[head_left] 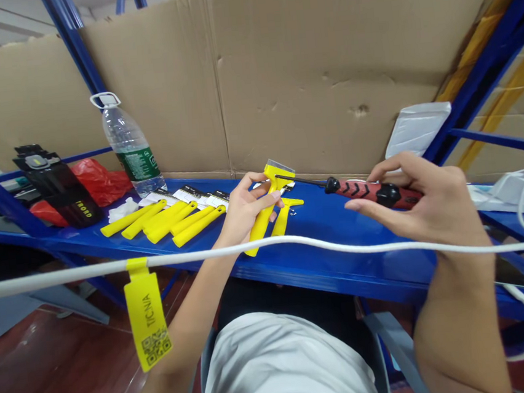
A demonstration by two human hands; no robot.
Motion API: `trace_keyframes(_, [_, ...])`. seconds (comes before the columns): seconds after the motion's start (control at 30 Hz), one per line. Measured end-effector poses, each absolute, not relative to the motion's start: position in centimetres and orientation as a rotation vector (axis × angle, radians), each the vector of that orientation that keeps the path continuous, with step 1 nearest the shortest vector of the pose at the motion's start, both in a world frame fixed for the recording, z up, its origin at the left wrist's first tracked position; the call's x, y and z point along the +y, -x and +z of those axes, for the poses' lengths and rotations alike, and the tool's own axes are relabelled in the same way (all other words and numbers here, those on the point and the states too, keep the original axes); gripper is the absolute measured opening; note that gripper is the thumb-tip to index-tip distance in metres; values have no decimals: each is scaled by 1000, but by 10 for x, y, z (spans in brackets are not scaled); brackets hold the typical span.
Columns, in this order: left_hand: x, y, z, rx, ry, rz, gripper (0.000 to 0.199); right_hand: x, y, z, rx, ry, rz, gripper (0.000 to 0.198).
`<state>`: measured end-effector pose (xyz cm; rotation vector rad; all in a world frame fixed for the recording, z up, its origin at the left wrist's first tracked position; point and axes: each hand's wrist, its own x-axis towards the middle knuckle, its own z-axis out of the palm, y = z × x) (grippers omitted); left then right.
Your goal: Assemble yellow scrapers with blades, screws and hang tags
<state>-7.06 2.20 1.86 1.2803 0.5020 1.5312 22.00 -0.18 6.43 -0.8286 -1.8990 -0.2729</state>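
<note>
My left hand (243, 206) is closed around a yellow scraper (259, 229), its wide head pointing up and a clear strip along the head's edge. My right hand (434, 204) grips a screwdriver (358, 191) with a red and black handle. The dark shaft reaches left, and its tip meets the scraper's head. Just right of the held scraper, another yellow scraper piece (283, 220) lies on the blue table (339, 232). Tiny bits (293, 212) that look like screws lie beside it. Several yellow scrapers (174, 220) rest in a row to the left, on black-and-white cards.
A white cable (355, 248) with a yellow tag (148, 318) crosses in front of my forearms. At the back left stand a large clear bottle (133, 150), a black bottle (60, 188) and a red plastic bag (103, 179). Cardboard (305, 62) walls off the back.
</note>
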Motion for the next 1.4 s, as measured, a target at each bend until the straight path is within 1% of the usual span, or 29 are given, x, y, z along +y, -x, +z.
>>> trace_keyframes(0.07, [22, 71, 18, 490, -1281, 1540, 54, -2, -221, 63, -1928, 816, -183, 52])
trace_keyframes(0.1, [22, 72, 18, 486, -1279, 1549, 53, -1, -221, 62, -1928, 806, -180, 51])
trace_keyframes(0.23, [23, 73, 18, 506, -1277, 1574, 52, 3, -222, 61, -1909, 764, -358, 39])
trace_keyframes(0.4, [24, 72, 19, 499, -1282, 1561, 54, 5, -223, 62, -1877, 746, -516, 40])
trace_keyframes(0.5, [24, 71, 18, 494, -1287, 1546, 55, 2, -222, 62, -1874, 771, -475, 36])
trace_keyframes(0.63, [23, 71, 17, 490, -1292, 1540, 54, -4, -221, 62, -1886, 803, -243, 37])
trace_keyframes(0.7, [22, 72, 17, 485, -1289, 1549, 53, -6, -220, 63, -1915, 814, -186, 34])
trace_keyframes(0.8, [22, 73, 19, 497, -1283, 1570, 51, -5, -221, 64, -1972, 791, -235, 26])
trace_keyframes(0.97, [22, 73, 19, 508, -1283, 1580, 51, -4, -221, 64, -1909, 838, -336, 25])
trace_keyframes(1.1, [22, 72, 19, 526, -1280, 1574, 53, -2, -220, 63, -1897, 878, -318, 22])
trace_keyframes(1.17, [22, 72, 19, 528, -1279, 1564, 55, -1, -220, 62, -1906, 857, -293, 29])
trace_keyframes(1.23, [22, 71, 19, 527, -1281, 1547, 56, 0, -220, 61, -1908, 827, -246, 44])
trace_keyframes(1.27, [22, 71, 19, 526, -1280, 1542, 57, 0, -221, 60, -1909, 809, -224, 49])
trace_keyframes(1.3, [22, 71, 20, 527, -1279, 1541, 56, 0, -221, 60, -1915, 800, -211, 48])
trace_keyframes(1.4, [22, 71, 20, 531, -1278, 1552, 55, 0, -222, 60, -1942, 823, -270, 32])
